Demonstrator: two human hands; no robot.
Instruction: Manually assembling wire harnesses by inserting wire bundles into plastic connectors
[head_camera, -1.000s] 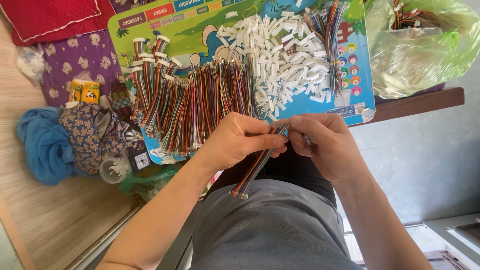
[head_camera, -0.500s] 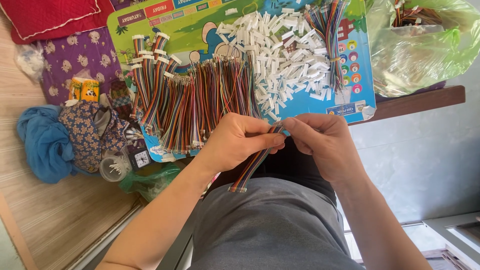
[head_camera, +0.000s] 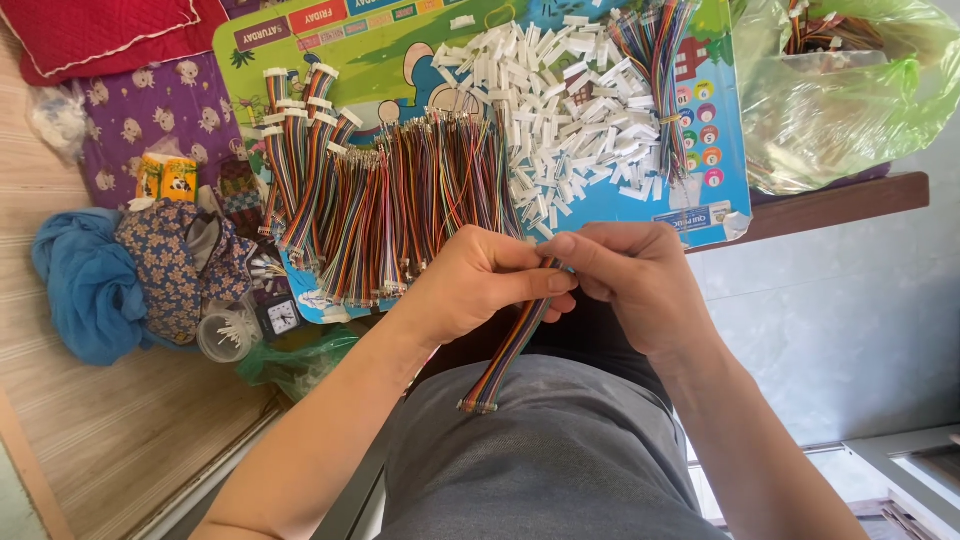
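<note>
The fingers (head_camera: 548, 283) of the left hand (head_camera: 480, 285) are pressed together around the upper end of a flat multicoloured ribbon cable (head_camera: 508, 350), thumb on top. The fingers (head_camera: 585, 262) of the right hand (head_camera: 640, 285) pinch the same end from the other side; the two sets of fingertips meet at that point. What sits at the very tip of the cable is hidden between them.

The ribbon cable hangs from the pinch down and to the left, over the lap in grey fabric (head_camera: 540, 460). Its free lower end carries small metal terminals.

Beyond the hands, a colourful printed board (head_camera: 400, 50) lies on the surface (head_camera: 830, 205). On the board, just above the left hand, lies a row of similar cable bundles (head_camera: 400, 210). A few cables at the left of the row have white housings (head_camera: 300, 95) fitted. To the right of the row lies a heap of loose white plastic connectors (head_camera: 570, 110), with one more tied cable bundle (head_camera: 655, 70) beside it.

A green plastic bag (head_camera: 850, 95) sits at the right end of the surface. At the left lie a blue cloth (head_camera: 85, 285), a floral pouch (head_camera: 165, 270), a small clock (head_camera: 283, 317) and a clear round container (head_camera: 228, 333).
</note>
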